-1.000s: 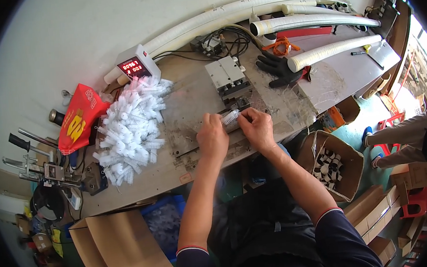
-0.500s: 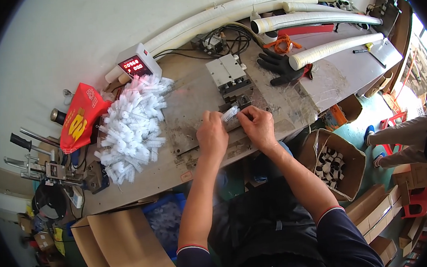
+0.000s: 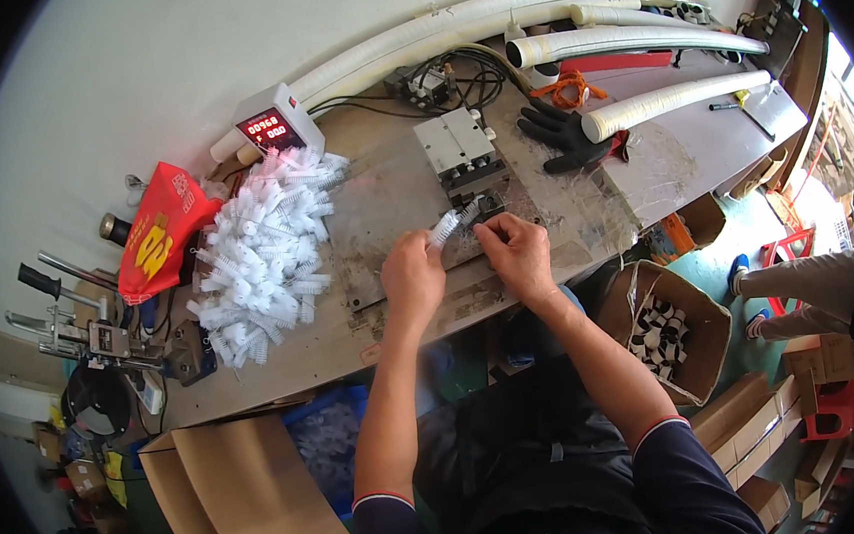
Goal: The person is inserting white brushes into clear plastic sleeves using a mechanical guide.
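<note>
My left hand [image 3: 415, 276] is closed in a pinch on a small white bristle brush [image 3: 443, 231], which points up from the fingertips. My right hand [image 3: 519, 257] is closed beside it, thumb and finger pressed together at the front of a small bench machine [image 3: 455, 142] with a pale box-shaped top. What those fingers grip is too small and hidden to make out. More white bristles [image 3: 470, 209] show between the held brush and the machine's dark front. To the left of my hands lies a big heap of similar white brushes [image 3: 265, 250].
A red bag [image 3: 162, 233] and a digital counter [image 3: 275, 123] stand by the heap. Black gloves [image 3: 562, 136] and long white tubes [image 3: 675, 105] lie at the right. Below are a carton of black-and-white rings [image 3: 689, 347], an open cardboard box [image 3: 254, 491] and a blue crate [image 3: 357, 398].
My left hand has shifted slightly left, and the brush in it now stands more upright, farther from my right hand. My right hand has hardly moved.
</note>
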